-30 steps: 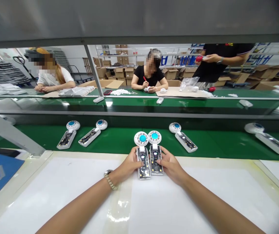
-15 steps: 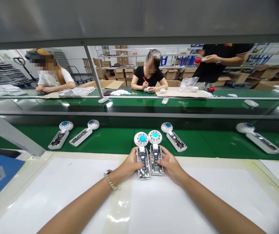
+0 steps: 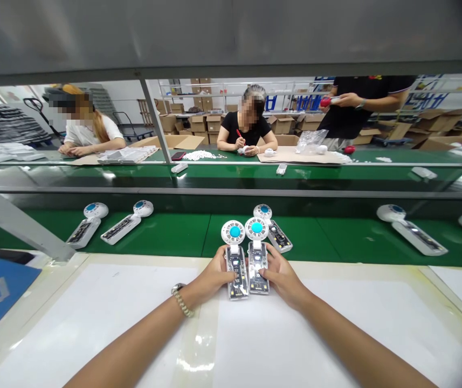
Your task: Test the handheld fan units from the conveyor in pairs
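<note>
Side by side above the table's back edge are two white handheld devices, each with a round head, a turquoise centre and a clear-covered circuit body. My left hand (image 3: 219,275) is closed round the body of the left device (image 3: 236,280), thumb on its front. Closed on the right device (image 3: 258,275) is my right hand (image 3: 281,274), its thumb also pressed on the front. The two round heads touch or nearly touch. Just behind them, another such device (image 3: 280,237) lies on the green belt (image 3: 178,234), partly covered by the right one.
More devices lie on the belt, at left (image 3: 121,229) and right (image 3: 420,237). A blue folder (image 3: 0,296) rests on the white-covered table (image 3: 133,334) at left. A slanted metal post (image 3: 20,215) stands at left. Three people work beyond a second belt (image 3: 222,175).
The devices on the near belt have shifted left, one now passing behind the held pair. Small parts on the far belt have moved right. Both hands keep their grip, almost unmoved.
</note>
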Motion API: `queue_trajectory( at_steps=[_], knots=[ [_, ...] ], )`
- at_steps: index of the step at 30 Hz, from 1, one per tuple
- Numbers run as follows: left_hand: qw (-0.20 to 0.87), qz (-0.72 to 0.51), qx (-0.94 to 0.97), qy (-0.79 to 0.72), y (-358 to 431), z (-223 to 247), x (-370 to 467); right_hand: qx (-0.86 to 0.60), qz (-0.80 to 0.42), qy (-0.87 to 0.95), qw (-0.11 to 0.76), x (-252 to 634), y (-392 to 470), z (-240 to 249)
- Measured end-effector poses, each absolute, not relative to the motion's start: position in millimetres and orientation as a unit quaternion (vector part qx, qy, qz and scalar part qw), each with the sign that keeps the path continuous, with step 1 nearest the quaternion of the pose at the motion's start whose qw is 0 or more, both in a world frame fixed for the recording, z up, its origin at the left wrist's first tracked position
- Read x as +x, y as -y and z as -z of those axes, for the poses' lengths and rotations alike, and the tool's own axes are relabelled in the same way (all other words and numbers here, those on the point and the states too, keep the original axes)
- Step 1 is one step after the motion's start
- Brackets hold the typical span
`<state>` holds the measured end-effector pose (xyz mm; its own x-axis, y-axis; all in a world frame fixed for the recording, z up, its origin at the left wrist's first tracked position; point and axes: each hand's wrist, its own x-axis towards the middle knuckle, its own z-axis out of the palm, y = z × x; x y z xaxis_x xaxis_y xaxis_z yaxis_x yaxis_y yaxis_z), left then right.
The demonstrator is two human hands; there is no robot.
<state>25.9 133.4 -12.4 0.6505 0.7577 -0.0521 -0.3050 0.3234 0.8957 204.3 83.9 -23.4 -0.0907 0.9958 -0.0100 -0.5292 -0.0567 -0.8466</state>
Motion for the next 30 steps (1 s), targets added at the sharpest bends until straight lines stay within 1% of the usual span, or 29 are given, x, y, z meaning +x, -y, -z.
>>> queue_trajectory(
  at_steps=[6,15,18,22,25,27,28,30],
  knots=[
    [0.781,-0.343,0.462,-0.243,-133,9,25,-0.324,-0.639,0.362,0.596,204,-85,31],
    [0.778,-0.347,0.472,-0.229,-129,7,25,-0.334,-0.623,0.351,0.614,200,-83,25],
    [0.788,-0.348,0.450,-0.237,-129,3,26,-0.333,-0.650,0.316,0.606,198,-81,16],
    [0.807,-0.328,0.400,-0.284,-132,-6,24,-0.315,-0.707,0.243,0.585,202,-82,5],
    [0.817,-0.339,0.354,-0.302,-135,-13,22,-0.313,-0.713,0.217,0.589,217,-88,5],
    [0.814,-0.351,0.330,-0.323,-138,-14,22,-0.339,-0.679,0.246,0.603,230,-99,10],
    [0.802,-0.361,0.332,-0.342,-141,-14,22,-0.374,-0.641,0.278,0.609,238,-106,12],
    [0.741,-0.381,0.373,-0.408,-152,-11,20,-0.456,-0.543,0.342,0.617,252,-123,18]
  ],
)
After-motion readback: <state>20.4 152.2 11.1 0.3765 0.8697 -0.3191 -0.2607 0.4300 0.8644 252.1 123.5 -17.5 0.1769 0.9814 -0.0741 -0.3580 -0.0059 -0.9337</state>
